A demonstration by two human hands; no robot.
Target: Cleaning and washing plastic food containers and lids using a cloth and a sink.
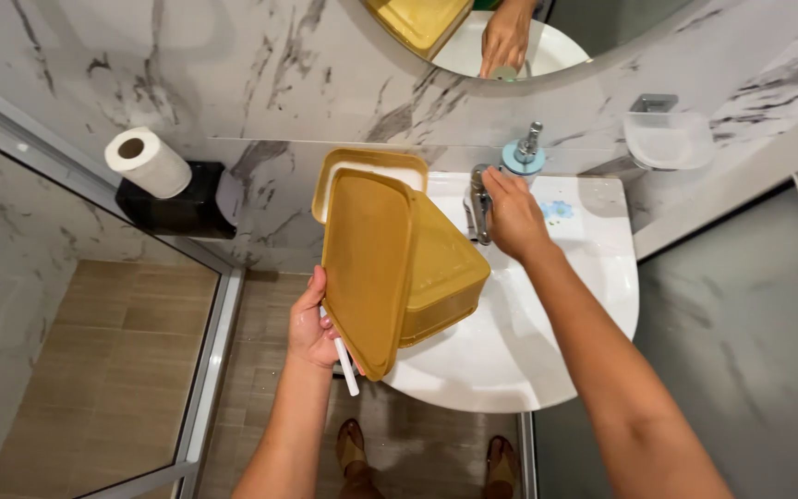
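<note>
Toilet roll: a white paper roll [147,162] stood tilted on a black holder [174,209] against the marble wall, well left of the sink.
Left hand: the left hand [311,323] was curled closed around the lower edge of a mustard-yellow lid [365,268], thumb on the near face, and a thin white stick [347,366] stuck out below the fingers.
Lid: flat, rectangular with rounded corners, held tilted on its long edge over the sink's left rim.
Tub: a matching mustard-yellow tub [443,273] lay just behind the lid, touching it, over the left part of the basin; its inside could not be seen.
Second lid or tray: another yellow-rimmed piece with a pale inside [368,171] leaned at the sink's back left corner.
Sink: a white rounded basin [528,356] set against the wall.
Tap: a chrome tap [479,205] stood at the back edge, centre.
Right hand: the right hand [513,218] lay palm down on the tap, fingers folded loosely around it, arm stretched across the basin.
Soap pump: a pale blue dispenser [524,155] stood just behind the right hand.
Soap dish: a clear dish [668,139] was fixed on the wall, right of the sink.
</note>
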